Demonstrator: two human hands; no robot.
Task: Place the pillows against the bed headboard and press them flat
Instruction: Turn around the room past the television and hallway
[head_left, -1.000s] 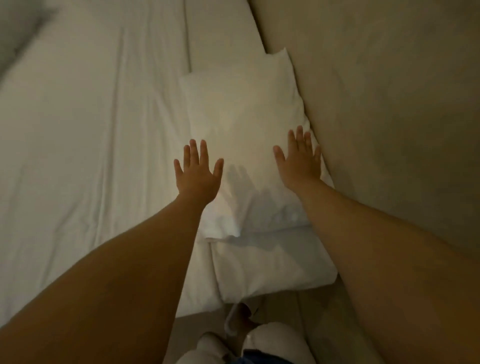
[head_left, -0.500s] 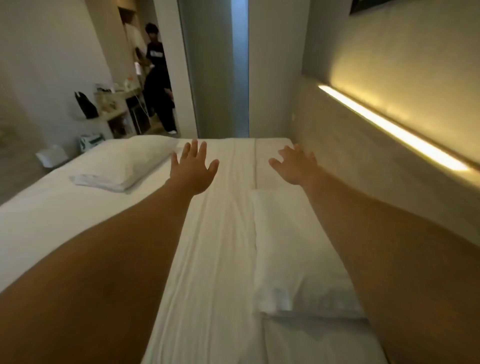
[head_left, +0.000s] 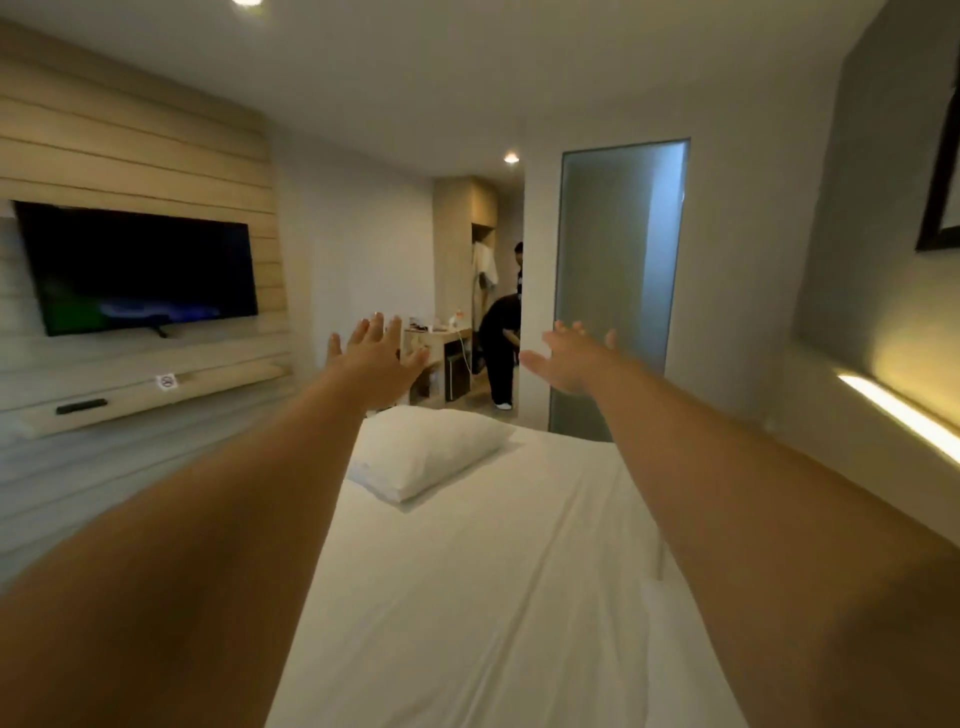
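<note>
Pillow (head_left: 423, 452), plump white cotton, now sits at the mattress's (head_left: 493, 597) far-left corner; I've raised my left hand (head_left: 371, 358) and right hand (head_left: 569, 358), both splayed, empty.

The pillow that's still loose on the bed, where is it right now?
In the head view the pillow lies on the far left part of the bed, away from the headboard on the right, just beyond and below the open left hand.

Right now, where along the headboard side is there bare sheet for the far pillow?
Bare sheet runs along the headboard between the right arm and the glass door. The pillow crowds the bed's far left corner. Both hands hover empty.
</note>
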